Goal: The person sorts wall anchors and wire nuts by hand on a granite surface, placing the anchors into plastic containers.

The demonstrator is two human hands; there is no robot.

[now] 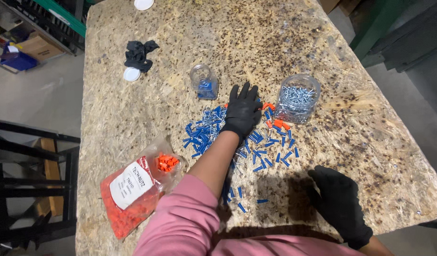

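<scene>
Head view, chipboard worktop [133, 114].

Far left of both hands: plastic bag of orange pieces [133, 189], torn open at its top corner, a few orange pieces showing at the mouth. Above it, a crumpled black cloth [139, 53] with a white lid [131, 74] touching its lower edge.

Just left of the left hand: small clear jar [204, 81] with some blue pieces in the bottom, lid off.

Left hand [241, 113], black glove, pink sleeve pushed back: grip spread, fingers splayed flat, palm down on the heap of blue pieces [237, 142] and pinching nothing. The heap lies under and around this hand, mixed with loose silver screws, running back along the forearm.

Just right of the left hand: a few orange pieces [278, 123] in the mix, then a large clear jar of silver screws [297, 98], open and well filled.

Right hand [339, 204], black glove, near worktop edge: grip loosely open, resting flat, holds nothing.

Progress (judged): sorting is early. Jars hold some of each kind, but most blue pieces remain scattered and mixed with screws.
</scene>
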